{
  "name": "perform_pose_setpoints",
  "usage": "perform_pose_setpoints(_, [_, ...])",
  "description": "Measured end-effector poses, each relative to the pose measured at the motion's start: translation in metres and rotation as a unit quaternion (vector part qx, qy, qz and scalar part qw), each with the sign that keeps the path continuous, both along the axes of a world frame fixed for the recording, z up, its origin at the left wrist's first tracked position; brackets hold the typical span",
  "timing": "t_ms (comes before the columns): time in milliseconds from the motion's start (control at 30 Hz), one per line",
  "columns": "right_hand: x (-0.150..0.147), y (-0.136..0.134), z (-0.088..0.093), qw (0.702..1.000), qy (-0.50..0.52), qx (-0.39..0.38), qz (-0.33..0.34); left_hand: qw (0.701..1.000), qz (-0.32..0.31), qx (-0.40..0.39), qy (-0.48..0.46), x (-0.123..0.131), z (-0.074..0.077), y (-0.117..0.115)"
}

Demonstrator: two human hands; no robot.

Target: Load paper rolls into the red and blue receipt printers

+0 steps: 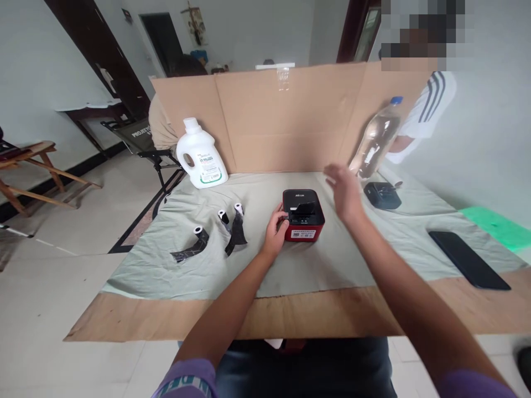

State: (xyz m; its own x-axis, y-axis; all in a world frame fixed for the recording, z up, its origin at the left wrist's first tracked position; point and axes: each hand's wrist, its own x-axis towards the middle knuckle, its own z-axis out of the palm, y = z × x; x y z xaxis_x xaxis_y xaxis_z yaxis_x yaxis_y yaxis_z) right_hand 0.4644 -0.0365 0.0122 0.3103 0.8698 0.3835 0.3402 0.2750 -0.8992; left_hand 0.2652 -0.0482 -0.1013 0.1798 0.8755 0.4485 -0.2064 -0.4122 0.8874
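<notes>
A small red and black printer (303, 215) sits in the middle of a pale green cloth (332, 260). My left hand (275, 230) rests against its left side, fingers curled on the casing. My right hand (345, 192) hovers just right of and above the printer, fingers spread, holding nothing. Left of the printer lie three rolls with black tape trailing from white cores (234, 224) (192, 244).
A white detergent jug (201, 156) stands at the back left before a cardboard screen (286, 119). A clear bottle (376, 138) leans at the back right, a black box (382, 195) beside it. A black phone (468, 258) lies right. Another person sits beyond the screen.
</notes>
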Motion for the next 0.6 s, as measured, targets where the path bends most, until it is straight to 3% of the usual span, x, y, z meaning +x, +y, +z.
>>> perform_pose_setpoints(133, [-0.002, 0.029, -0.036, 0.988, 0.137, -0.041, 0.065, 1.000, 0.009, -0.020, 0.007, -0.001, 0.000, 0.004])
perform_pose_setpoints(267, [0.000, 0.043, -0.063, 0.971, 0.196, -0.047, 0.125, 0.999, 0.003, -0.042, 0.003, 0.000, -0.001, 0.013])
perform_pose_setpoints(433, [0.006, 0.045, -0.071, 0.961, 0.230, -0.001, 0.156, 0.999, 0.009, -0.017, 0.025, 0.001, -0.002, 0.019])
perform_pose_setpoints(600, [-0.002, 0.050, -0.074, 0.931, 0.322, -0.039, 0.168, 0.994, 0.029, 0.067, 0.081, -0.003, 0.001, 0.008])
